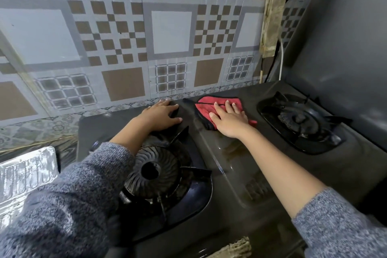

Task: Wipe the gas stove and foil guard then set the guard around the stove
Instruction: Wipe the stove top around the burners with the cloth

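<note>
With fingers straight and spread, the right hand (230,120) presses a red cloth (206,105) onto the gas stove (230,165) between its burners, the left hand (161,115) lies flat nearby, and the foil guard (25,176) sits left of the stove.

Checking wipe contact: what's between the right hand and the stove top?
A red cloth, flat under the right hand on the stove, head view.
</note>
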The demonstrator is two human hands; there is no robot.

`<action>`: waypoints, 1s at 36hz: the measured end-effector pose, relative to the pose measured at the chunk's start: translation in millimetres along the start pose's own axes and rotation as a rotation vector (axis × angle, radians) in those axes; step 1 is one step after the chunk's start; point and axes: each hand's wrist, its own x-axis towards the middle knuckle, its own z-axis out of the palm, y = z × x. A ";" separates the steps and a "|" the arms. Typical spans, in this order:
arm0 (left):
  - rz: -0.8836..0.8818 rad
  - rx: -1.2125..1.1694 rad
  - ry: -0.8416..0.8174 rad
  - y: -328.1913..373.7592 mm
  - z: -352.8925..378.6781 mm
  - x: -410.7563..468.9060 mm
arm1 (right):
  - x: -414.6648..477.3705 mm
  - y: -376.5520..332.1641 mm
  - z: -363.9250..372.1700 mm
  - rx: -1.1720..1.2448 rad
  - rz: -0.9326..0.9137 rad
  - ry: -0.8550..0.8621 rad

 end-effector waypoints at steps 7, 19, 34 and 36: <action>-0.013 0.031 -0.016 1.9 0.0 0.3 | -11.9 -23.6 8.4 0.012 0.005 0.010; -0.023 0.024 -0.002 3.2 0.1 -1.8 | -15.7 -14.7 -6.9 -0.019 -0.290 0.071; -0.049 0.009 0.012 4.8 1.8 2.9 | 8.1 -5.4 4.9 -0.006 -0.420 0.063; -0.049 -0.005 0.015 5.7 2.3 3.2 | 5.1 -9.1 8.2 -0.016 -0.377 0.066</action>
